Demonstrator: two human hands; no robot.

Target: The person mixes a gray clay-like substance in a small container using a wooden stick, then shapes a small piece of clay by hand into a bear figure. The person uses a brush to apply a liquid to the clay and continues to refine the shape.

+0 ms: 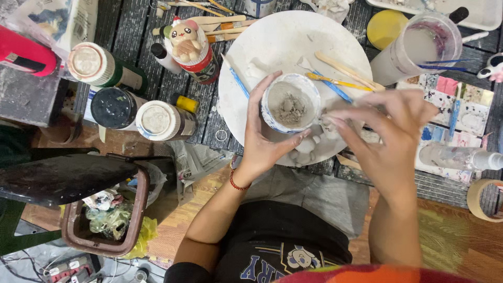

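My left hand is wrapped around a small white cup with grey clay lumps inside, held over a round white turntable. My right hand is beside the cup, its fingertips pinching a small piece of pale clay at the cup's right side. Small clay bits lie on the turntable under the hands. Wooden sticks and a yellow-and-blue brush rest on the turntable behind the cup.
Several jars and paint bottles stand at the left, one topped with a toy figure. A cloudy water cup, a paint palette and a tape roll lie at the right. A brown waste bin sits below left.
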